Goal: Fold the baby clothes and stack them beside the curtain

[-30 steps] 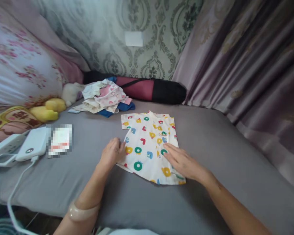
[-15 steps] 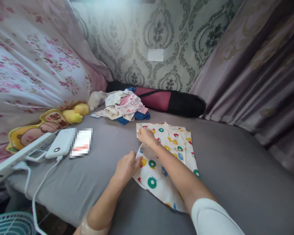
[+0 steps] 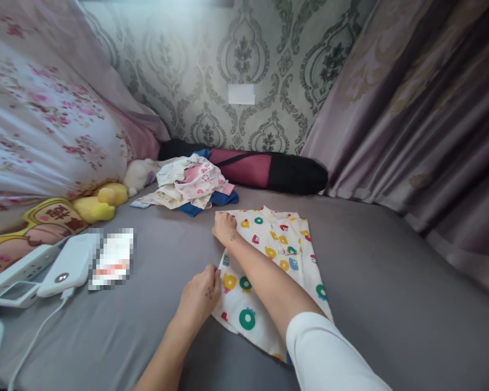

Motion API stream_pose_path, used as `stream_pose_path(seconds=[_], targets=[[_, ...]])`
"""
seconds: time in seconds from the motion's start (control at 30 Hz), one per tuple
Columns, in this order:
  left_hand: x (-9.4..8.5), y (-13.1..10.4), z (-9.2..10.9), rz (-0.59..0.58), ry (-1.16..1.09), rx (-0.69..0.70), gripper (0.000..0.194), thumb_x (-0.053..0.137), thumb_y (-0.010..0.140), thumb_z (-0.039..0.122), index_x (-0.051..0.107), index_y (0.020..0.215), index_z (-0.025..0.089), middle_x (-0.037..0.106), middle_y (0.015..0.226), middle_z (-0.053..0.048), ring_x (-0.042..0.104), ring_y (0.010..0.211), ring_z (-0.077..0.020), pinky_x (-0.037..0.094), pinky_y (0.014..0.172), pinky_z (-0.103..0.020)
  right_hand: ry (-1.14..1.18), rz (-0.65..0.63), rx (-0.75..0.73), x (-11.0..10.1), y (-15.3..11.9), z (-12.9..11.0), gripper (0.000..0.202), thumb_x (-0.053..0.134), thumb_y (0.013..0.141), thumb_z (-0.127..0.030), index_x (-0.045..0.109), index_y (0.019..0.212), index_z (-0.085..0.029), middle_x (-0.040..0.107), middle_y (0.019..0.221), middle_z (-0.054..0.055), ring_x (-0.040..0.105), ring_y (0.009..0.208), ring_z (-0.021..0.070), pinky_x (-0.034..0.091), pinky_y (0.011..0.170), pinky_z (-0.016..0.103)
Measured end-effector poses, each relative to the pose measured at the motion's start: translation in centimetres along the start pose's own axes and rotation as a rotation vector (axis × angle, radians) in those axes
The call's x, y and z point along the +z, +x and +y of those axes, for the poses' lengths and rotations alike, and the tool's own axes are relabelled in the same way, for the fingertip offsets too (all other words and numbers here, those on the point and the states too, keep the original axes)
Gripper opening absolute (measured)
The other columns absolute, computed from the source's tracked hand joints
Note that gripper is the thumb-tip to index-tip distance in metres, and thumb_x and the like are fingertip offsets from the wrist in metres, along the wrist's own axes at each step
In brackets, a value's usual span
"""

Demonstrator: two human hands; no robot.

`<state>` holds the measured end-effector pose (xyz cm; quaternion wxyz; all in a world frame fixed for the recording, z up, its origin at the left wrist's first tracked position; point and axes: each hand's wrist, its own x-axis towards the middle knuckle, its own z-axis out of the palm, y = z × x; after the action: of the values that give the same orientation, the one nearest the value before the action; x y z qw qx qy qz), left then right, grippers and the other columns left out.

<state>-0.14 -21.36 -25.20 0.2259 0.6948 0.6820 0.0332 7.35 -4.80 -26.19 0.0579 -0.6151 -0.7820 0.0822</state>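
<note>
A white shirt point(image 3: 264, 304) printed with green, yellow, red and blue figures lies on the grey bed sheet, its collar pointing away from me. My right hand point(image 3: 225, 228) reaches across the shirt and is closed on its upper left corner, by the sleeve. Lower down, my left hand point(image 3: 201, 293) is pinched on the shirt's left side edge. Fingertips of both hands are partly hidden. My right forearm covers part of the shirt's middle.
Behind lies a heap of crumpled clothes point(image 3: 195, 182), against a long maroon and black bag point(image 3: 244, 168). Plush toys point(image 3: 101, 201), a power strip point(image 3: 36, 260), a white power bank point(image 3: 71, 266) with a cable, and a blurred-out flat item point(image 3: 112, 258) lie at left. Curtains hang on both sides.
My left thumb and fingers have closed together at the shirt's side edge. My right hand stays at the upper left corner. The whole view has shifted slightly.
</note>
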Motion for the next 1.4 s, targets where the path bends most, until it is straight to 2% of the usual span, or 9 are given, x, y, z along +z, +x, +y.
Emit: stream_pose_path(seconds=[0.07,0.2,0.27,0.33,0.47,0.57,0.77,1.07,1.4], targets=[[0.0,-0.1,0.0,0.001,-0.002,0.003,0.033,0.024,0.098,0.03,0.056,0.102,0.019,0.07,0.096,-0.012,0.066,0.092,-0.0234,0.042,0.07,-0.029,0.109,0.011,0.121,-0.4,0.0,1.0,0.036,0.049,0.084,-0.024,0.062,0.117,-0.015,0.066,0.113,0.019,0.063,0.105,0.0272,0.049,0.087,0.036],[0.1,-0.1,0.1,0.0,0.022,0.001,0.032,0.026,0.098,0.032,0.055,0.097,0.02,0.07,0.094,-0.01,0.065,0.089,-0.0227,0.039,0.066,-0.028,0.746,0.095,0.421,-1.8,0.0,4.1,0.026,0.055,0.076,-0.028,0.07,0.093,-0.016,0.072,0.086,0.012,0.068,0.089,0.0255,0.051,0.075,0.031],[0.3,-0.2,0.1,0.005,0.026,0.016,0.03,0.027,0.098,0.032,0.054,0.095,0.02,0.069,0.091,-0.009,0.065,0.084,-0.0217,0.037,0.063,-0.027,0.936,0.137,0.456,-2.7,-0.1,5.8,0.019,0.056,0.073,-0.025,0.069,0.081,-0.015,0.069,0.067,0.008,0.067,0.073,0.0216,0.05,0.064,0.026],[0.5,-0.2,0.2,0.031,-0.012,0.054,0.028,0.027,0.097,0.031,0.053,0.095,0.02,0.067,0.085,-0.008,0.063,0.078,-0.02,0.035,0.061,-0.026,1.008,0.17,0.461,-3.5,-0.5,7.5,0.014,0.054,0.071,-0.022,0.065,0.074,-0.014,0.063,0.057,0.003,0.063,0.06,0.0168,0.047,0.055,0.022],[0.7,-0.8,0.8,0.11,-0.209,0.179,0.025,0.032,0.094,0.033,0.054,0.096,0.021,0.061,0.072,-0.002,0.057,0.067,-0.0164,0.035,0.059,-0.025,1.176,0.228,0.472,-4.9,-1.9,10.4,0.006,0.05,0.066,-0.015,0.057,0.067,-0.016,0.056,0.05,-0.003,0.056,0.048,0.0117,0.045,0.048,0.02],[0.7,-1.5,1.7,0.103,-0.353,0.29,0.026,0.035,0.092,0.037,0.055,0.101,0.021,0.057,0.067,0.001,0.051,0.061,-0.0145,0.035,0.057,-0.024,1.266,0.267,0.478,-5.5,-3.3,12.5,0.008,0.049,0.061,-0.013,0.054,0.064,-0.017,0.056,0.049,-0.004,0.055,0.047,0.0112,0.046,0.048,0.02],[2.1,-2.5,3.5,0.017,-0.479,0.482,0.028,0.04,0.09,0.032,0.051,0.112,0.019,0.062,0.082,-0.001,0.051,0.062,-0.0119,0.038,0.058,-0.023,1.328,0.337,0.479,-5.0,-5.9,16.0,0.006,0.052,0.06,-0.013,0.056,0.061,-0.017,0.056,0.049,-0.004,0.054,0.046,0.0108,0.045,0.046,0.019],[4.0,-2.5,3.8,-0.041,-0.362,0.587,0.025,0.043,0.088,0.024,0.052,0.111,0.022,0.064,0.097,-0.005,0.058,0.078,-0.0151,0.042,0.067,-0.025,1.239,0.368,0.535,-3.2,-8.6,19.1,0.013,0.059,0.059,-0.01,0.064,0.069,-0.015,0.065,0.057,-0.001,0.063,0.054,0.0144,0.05,0.05,0.021],[4.2,-2.4,4.1,-0.039,-0.359,0.641,0.021,0.044,0.089,0.021,0.056,0.106,0.021,0.066,0.1,-0.005,0.059,0.081,-0.0147,0.044,0.071,-0.024,0.958,0.372,0.549,-0.5,-9.0,21.8,0.037,0.071,0.064,-0.016,0.064,0.101,-0.017,0.065,0.063,-0.003,0.059,0.047,0.0109,0.05,0.046,0.02]])
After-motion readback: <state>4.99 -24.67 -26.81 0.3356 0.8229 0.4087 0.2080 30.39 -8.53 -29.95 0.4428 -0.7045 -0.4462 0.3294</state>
